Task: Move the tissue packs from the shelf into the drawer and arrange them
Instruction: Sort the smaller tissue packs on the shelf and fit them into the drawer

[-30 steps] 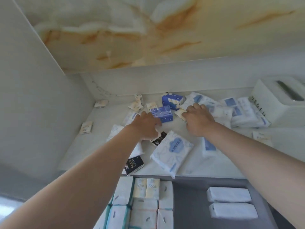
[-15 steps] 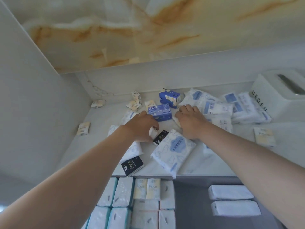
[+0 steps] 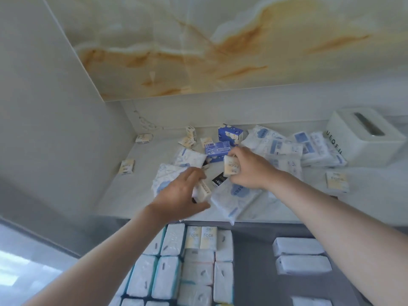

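Left hand: the left hand [image 3: 178, 195] is gripping a small pale pack [image 3: 203, 191], fingers curled over it, above the shelf [image 3: 123, 195] near its front edge; the view is blurred here.
Right hand: the right hand [image 3: 249, 171] is pinching a cream Face pack [image 3: 231, 165] between thumb and fingers, lifted clear of the pile, farther back on the shelf.
Loose packs: a black pack [image 3: 219, 180] is lying between the hands, a large soft pack [image 3: 234, 199] is overhanging the front edge, and blue boxes [image 3: 217, 149] are sitting behind. More cream packs [image 3: 127, 166] are lying towards the left edge.
Drawer: the drawer [image 3: 251, 261] is standing open just below the front edge, with rows of packs [image 3: 172, 239] filling its left side and two white packs [image 3: 298, 246] lying crosswise on the right.
Deciding relation: the drawer is lying towards the person and downward from both hands, and the left hand is the nearer. The rowed packs are pointing their long axes front to back. The right hand's pack is roughly matching that, while the left hand's pack is sitting skewed and probably needs turning.
Likely slot: two Face packs [image 3: 202, 237] are already sitting at the drawer's back edge, with bare floor beside them.
Bystander: a white tissue box [image 3: 362, 138] is standing at the shelf's right end.
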`<state>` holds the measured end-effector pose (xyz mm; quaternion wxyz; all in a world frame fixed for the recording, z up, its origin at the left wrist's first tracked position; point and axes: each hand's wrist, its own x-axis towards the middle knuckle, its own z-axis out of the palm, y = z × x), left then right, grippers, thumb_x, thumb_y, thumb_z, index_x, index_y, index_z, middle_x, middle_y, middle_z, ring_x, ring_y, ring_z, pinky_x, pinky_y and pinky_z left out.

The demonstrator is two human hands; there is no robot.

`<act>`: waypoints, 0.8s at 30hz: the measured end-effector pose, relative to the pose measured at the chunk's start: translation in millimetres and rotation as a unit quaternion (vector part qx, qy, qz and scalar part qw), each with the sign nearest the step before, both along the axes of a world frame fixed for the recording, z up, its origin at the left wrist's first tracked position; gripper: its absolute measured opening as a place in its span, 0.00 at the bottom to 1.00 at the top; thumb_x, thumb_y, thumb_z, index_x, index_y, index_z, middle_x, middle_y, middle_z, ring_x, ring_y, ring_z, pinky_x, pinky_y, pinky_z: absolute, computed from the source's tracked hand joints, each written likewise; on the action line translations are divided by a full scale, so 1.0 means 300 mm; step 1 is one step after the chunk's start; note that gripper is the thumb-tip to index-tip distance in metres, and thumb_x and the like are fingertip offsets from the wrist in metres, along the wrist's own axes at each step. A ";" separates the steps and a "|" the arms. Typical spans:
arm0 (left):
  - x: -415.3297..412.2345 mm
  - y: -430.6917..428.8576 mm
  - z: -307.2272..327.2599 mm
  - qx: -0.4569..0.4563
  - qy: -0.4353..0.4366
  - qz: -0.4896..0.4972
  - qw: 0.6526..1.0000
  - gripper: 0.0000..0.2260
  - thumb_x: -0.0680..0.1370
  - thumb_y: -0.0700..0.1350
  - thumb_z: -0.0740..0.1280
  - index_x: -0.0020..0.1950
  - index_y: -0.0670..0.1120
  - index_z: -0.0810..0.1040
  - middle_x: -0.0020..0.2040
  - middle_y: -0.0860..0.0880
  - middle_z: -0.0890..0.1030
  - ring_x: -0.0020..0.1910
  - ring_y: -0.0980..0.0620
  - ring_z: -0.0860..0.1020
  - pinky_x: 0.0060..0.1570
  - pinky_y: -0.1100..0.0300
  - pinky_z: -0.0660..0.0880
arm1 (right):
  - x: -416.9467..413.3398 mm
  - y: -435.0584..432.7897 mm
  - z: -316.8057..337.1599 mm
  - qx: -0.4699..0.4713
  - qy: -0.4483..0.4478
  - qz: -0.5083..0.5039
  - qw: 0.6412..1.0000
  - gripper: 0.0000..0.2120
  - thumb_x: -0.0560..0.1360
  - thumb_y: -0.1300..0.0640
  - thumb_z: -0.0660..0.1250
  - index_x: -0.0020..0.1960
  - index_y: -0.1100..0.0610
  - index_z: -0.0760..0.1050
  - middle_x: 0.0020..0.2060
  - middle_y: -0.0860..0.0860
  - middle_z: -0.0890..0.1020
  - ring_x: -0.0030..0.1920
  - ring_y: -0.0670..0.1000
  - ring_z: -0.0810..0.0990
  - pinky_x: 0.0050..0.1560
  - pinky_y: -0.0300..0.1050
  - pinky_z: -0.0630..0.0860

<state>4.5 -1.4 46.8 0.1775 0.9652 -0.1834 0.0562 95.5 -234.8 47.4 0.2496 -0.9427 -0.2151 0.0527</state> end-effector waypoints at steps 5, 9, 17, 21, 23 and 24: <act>-0.206 0.107 -0.058 -0.002 -0.018 0.008 1.000 0.32 0.71 0.57 0.75 0.72 0.47 0.72 0.60 0.51 0.68 0.50 0.55 0.75 0.43 0.71 0.70 | -0.171 0.102 0.011 -0.054 0.004 0.084 0.995 0.30 0.68 0.45 0.72 0.66 0.48 0.65 0.62 0.46 0.72 0.55 0.52 0.76 0.54 0.49 0.74; -0.353 0.160 -0.140 0.021 0.029 0.032 0.999 0.37 0.72 0.60 0.71 0.76 0.49 0.63 0.65 0.51 0.71 0.61 0.53 0.73 0.53 0.73 0.67 | -0.298 0.167 0.015 -0.069 0.015 0.136 0.988 0.26 0.67 0.43 0.71 0.62 0.45 0.67 0.56 0.44 0.74 0.52 0.49 0.76 0.52 0.48 0.74; -0.401 0.139 -0.310 0.067 0.121 -0.049 0.989 0.32 0.69 0.49 0.74 0.73 0.51 0.69 0.65 0.50 0.68 0.61 0.49 0.72 0.60 0.57 0.73 | -0.505 0.208 -0.126 -0.173 0.074 0.190 0.964 0.27 0.69 0.43 0.70 0.65 0.49 0.68 0.58 0.47 0.77 0.55 0.53 0.78 0.47 0.45 0.71; -0.394 0.059 -0.333 0.114 0.151 -0.044 0.981 0.38 0.72 0.42 0.73 0.77 0.49 0.57 0.68 0.48 0.69 0.66 0.47 0.69 0.67 0.53 0.67 | -0.553 0.188 -0.245 -0.188 0.111 0.143 0.965 0.25 0.72 0.49 0.71 0.65 0.54 0.66 0.61 0.53 0.75 0.59 0.56 0.77 0.55 0.49 0.75; -0.395 0.033 -0.350 0.177 0.112 -0.053 0.976 0.34 0.72 0.35 0.69 0.74 0.49 0.60 0.68 0.47 0.69 0.66 0.46 0.68 0.67 0.53 0.65 | -0.569 0.177 -0.291 -0.159 0.126 0.116 0.972 0.23 0.73 0.51 0.71 0.64 0.54 0.67 0.62 0.52 0.73 0.58 0.55 0.77 0.56 0.50 0.75; -0.396 0.029 -0.363 0.213 0.089 -0.058 0.971 0.32 0.72 0.33 0.66 0.73 0.49 0.62 0.68 0.47 0.68 0.66 0.46 0.67 0.67 0.53 0.65 | -0.577 0.172 -0.314 -0.140 0.128 0.104 0.976 0.22 0.73 0.51 0.72 0.62 0.54 0.68 0.61 0.52 0.72 0.58 0.55 0.77 0.56 0.49 0.74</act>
